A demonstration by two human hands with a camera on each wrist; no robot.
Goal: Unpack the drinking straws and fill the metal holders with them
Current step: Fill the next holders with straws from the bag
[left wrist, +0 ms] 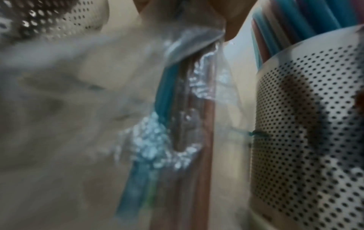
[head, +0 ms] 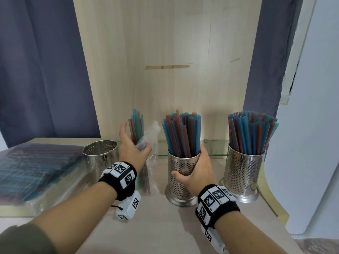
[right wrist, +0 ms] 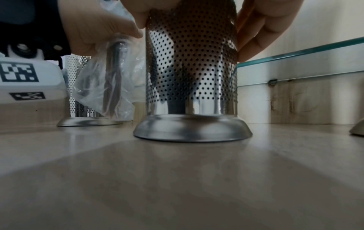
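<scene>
My left hand (head: 133,145) grips a clear plastic bag (head: 152,136) that holds a thin bundle of blue and red straws (head: 136,123) upright, their tops sticking out above the hand. The left wrist view shows the same bag (left wrist: 187,77) crumpled around the straws (left wrist: 163,87). My right hand (head: 199,167) wraps the middle metal holder (head: 181,173), packed with blue and red straws (head: 181,132). In the right wrist view this holder (right wrist: 191,70) stands on the table with my fingers (right wrist: 262,26) behind it. An empty perforated holder (head: 100,154) stands left of the bag.
A third holder (head: 245,173), full of straws, stands at the right. Sealed packs of straws (head: 36,162) lie stacked at the left. A low glass shelf (head: 214,145) runs along the wooden back panel (head: 165,52). The table's curved edge (head: 275,204) is at the right.
</scene>
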